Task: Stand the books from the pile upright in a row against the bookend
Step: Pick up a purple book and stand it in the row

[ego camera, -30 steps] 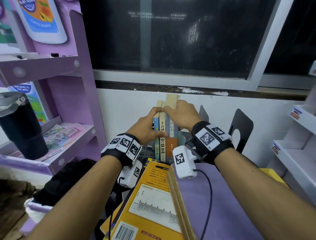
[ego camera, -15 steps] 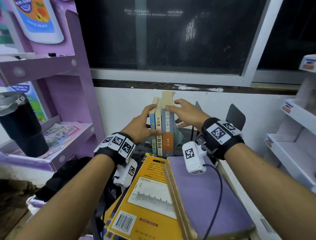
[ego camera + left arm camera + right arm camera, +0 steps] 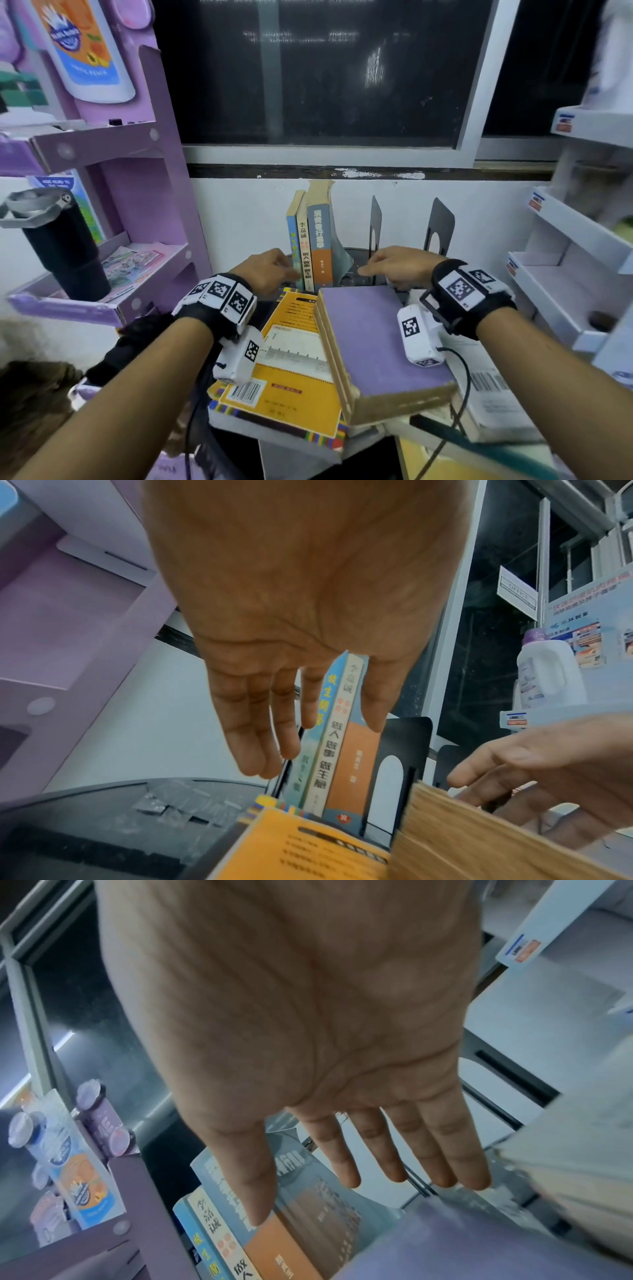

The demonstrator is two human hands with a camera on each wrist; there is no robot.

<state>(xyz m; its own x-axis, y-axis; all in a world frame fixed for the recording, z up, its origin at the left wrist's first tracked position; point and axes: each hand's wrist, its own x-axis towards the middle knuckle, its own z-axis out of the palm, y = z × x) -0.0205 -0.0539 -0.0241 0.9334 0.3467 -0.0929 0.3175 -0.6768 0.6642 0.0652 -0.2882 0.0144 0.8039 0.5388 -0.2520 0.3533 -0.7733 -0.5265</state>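
Observation:
Three books (image 3: 313, 240) stand upright in a row near the white wall, also seen as books (image 3: 329, 750) and books (image 3: 240, 1231). The right one's cover flares open toward a black bookend (image 3: 375, 222), the same bookend (image 3: 407, 739). My left hand (image 3: 277, 270) hovers low at the row's left with straight fingers, holding nothing (image 3: 301, 737). My right hand (image 3: 380, 269) hangs flat and empty to the right of the row (image 3: 359, 1183). In front lies the pile: a purple book (image 3: 370, 335) on top, a yellow book (image 3: 298, 387) beneath.
A second black bookend (image 3: 442, 219) stands further right. A purple shelf unit (image 3: 120, 205) with a black tumbler (image 3: 65, 250) is on the left, a white shelf (image 3: 565, 274) on the right. A white book with a barcode (image 3: 489, 394) lies under the pile's right side.
Both hands have let go of the upright books and dropped lower, toward the pile. The right hand has shifted right. The three books stay standing.

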